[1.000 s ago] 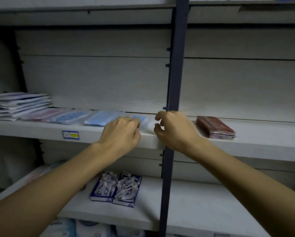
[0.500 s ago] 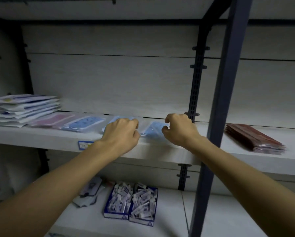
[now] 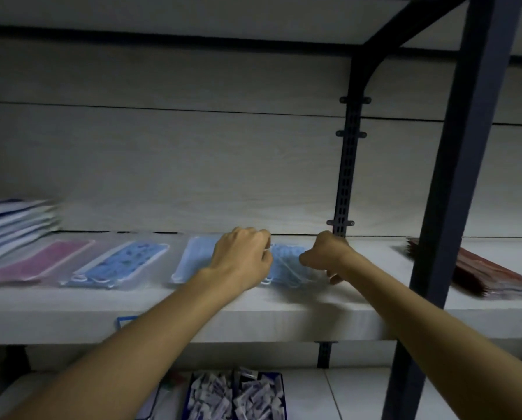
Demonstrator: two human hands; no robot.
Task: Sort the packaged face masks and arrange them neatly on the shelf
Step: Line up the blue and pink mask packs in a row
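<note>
Head view. Dim white shelving with a pale wood-grain back panel, dark slotted upright (image 3: 346, 174) at the rear and dark post (image 3: 453, 189) in front. On the middle shelf (image 3: 253, 316), from left to right: a pile of flat packs (image 3: 14, 225) at the far left; a pink mask pack (image 3: 38, 262); a patterned blue pack (image 3: 120, 263); a plain light-blue pack (image 3: 193, 262), partly hidden by the left hand; a blue pack (image 3: 290, 265) between the two hands; and, well apart beyond the post, a dark red stack (image 3: 489, 274). Packs lie in a row, angled alike, near one another.

Left hand (image 3: 243, 257): fingers curled, pinching the left edge of the blue pack. Right hand (image 3: 326, 253): fingers curled at the pack's right edge, thumb under its near corner; the grip is blurred. Hands are apart, one at each end of the pack, which rests on or just above the shelf; which one cannot be told.

Lower shelf: a blue box (image 3: 235, 395) of small white sachets.
</note>
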